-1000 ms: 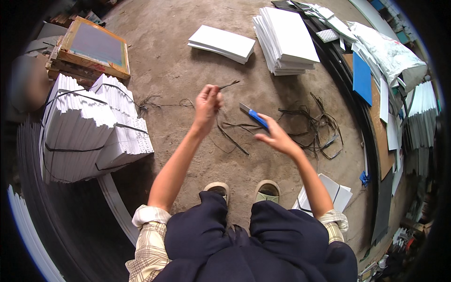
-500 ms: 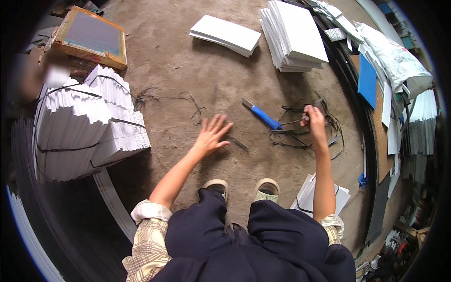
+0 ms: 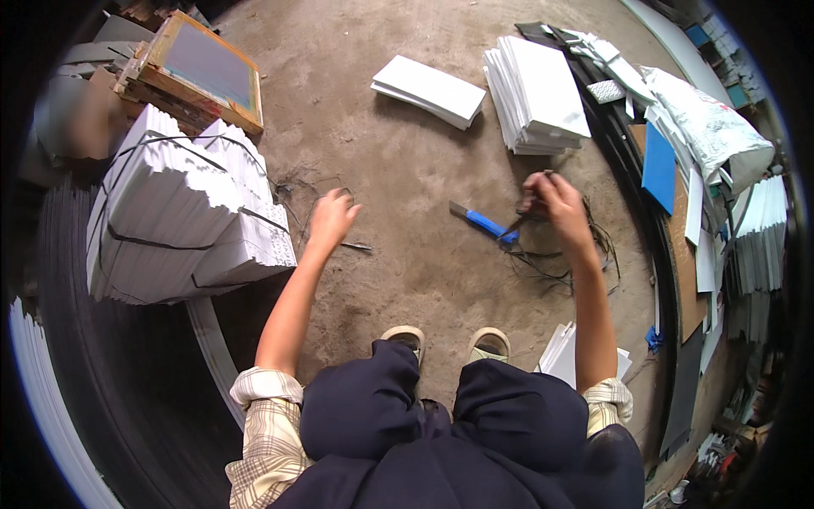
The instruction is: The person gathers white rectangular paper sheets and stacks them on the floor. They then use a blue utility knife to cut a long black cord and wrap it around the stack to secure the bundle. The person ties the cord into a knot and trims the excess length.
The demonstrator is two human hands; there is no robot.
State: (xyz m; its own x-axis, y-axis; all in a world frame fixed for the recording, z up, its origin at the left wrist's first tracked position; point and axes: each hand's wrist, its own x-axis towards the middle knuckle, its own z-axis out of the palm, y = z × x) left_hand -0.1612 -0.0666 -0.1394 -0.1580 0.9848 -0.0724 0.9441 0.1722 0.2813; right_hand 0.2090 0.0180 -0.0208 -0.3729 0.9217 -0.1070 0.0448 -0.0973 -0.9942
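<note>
Strapping (image 3: pixel 607 241), black and loosely tangled, is laid on the concrete floor (image 3: pixel 407 288) beneath and to the right of the right hand (image 3: pixel 555 204). A dark strand of it is pinched by the right hand between thumb and bent fingers, and is led down toward the left from the fingertips. The left hand (image 3: pixel 333 219) is held low over the floor, well apart from the right; its fingers are bent and its thumb is set away from them. Whether anything is gripped beneath these fingers cannot be told. A short strap piece (image 3: pixel 357 247) is seen just beside the left wrist. A blue-handled utility knife (image 3: pixel 485 223) is placed on the floor between the hands, nearer the right; its blade is exposed and directed toward the upper left, and its handle end is located at the strapping.

A tall bundle of white boards (image 3: pixel 161 204), bound with black straps, is positioned left of the left hand. Beyond the bundle, a wood-framed screen (image 3: pixel 212 72) is rested at a tilt. Forward of the hands, a low stack of white panels (image 3: pixel 428 89) is laid, with a taller stack of white panels (image 3: pixel 543 93) set to its right. A blue panel (image 3: pixel 659 170) is placed among offcuts at the right, near a white sack (image 3: pixel 712 119). White sheets (image 3: pixel 560 352) are partly covered by the right forearm.
</note>
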